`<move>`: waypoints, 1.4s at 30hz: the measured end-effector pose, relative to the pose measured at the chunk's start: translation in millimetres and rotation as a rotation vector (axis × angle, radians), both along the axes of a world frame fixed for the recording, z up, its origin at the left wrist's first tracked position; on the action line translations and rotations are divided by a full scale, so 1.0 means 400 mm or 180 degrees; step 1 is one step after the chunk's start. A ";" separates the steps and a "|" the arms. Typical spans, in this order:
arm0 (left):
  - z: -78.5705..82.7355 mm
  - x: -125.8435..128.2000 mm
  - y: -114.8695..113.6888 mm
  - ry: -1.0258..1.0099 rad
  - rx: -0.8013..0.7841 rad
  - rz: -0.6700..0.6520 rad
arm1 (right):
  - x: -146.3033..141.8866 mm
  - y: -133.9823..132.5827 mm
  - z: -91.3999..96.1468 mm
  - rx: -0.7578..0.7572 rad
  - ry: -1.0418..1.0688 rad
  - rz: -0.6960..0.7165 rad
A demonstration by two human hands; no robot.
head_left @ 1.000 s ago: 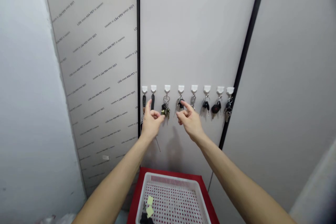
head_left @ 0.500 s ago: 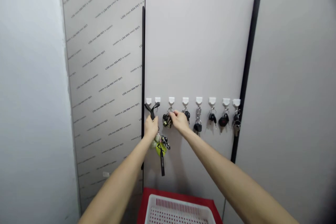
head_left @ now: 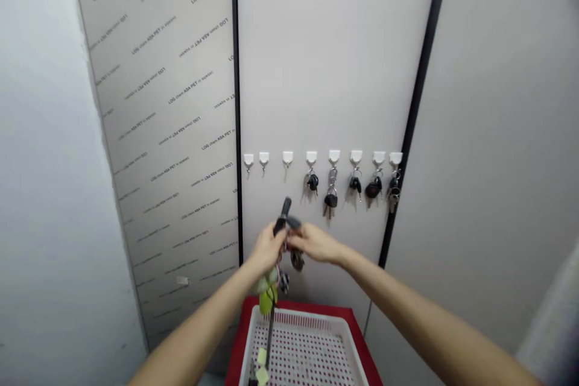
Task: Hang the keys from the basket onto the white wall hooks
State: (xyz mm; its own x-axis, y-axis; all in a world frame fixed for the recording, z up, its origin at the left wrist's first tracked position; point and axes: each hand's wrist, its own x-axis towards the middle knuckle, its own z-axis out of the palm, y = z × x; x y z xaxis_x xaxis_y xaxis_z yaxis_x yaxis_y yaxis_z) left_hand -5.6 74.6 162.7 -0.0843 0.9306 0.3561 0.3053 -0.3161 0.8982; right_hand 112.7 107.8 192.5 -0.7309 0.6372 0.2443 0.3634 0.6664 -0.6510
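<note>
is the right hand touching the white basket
Apart. The head view shows the right hand above the basket, with pale panel visible between them.

Lettered panel [head_left: 174, 114], pale wall [head_left: 40, 163], black strip [head_left: 422, 73] — slanted

My left hand [head_left: 266, 249] grips black-strapped keychains [head_left: 284, 210]; just beside it, my right hand [head_left: 318, 242] holds a key bunch [head_left: 297, 260].
</note>
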 end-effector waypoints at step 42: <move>0.376 0.100 0.191 0.2274 0.0333 0.0581 | 0.219 0.121 0.288 -0.0740 0.0831 -0.1845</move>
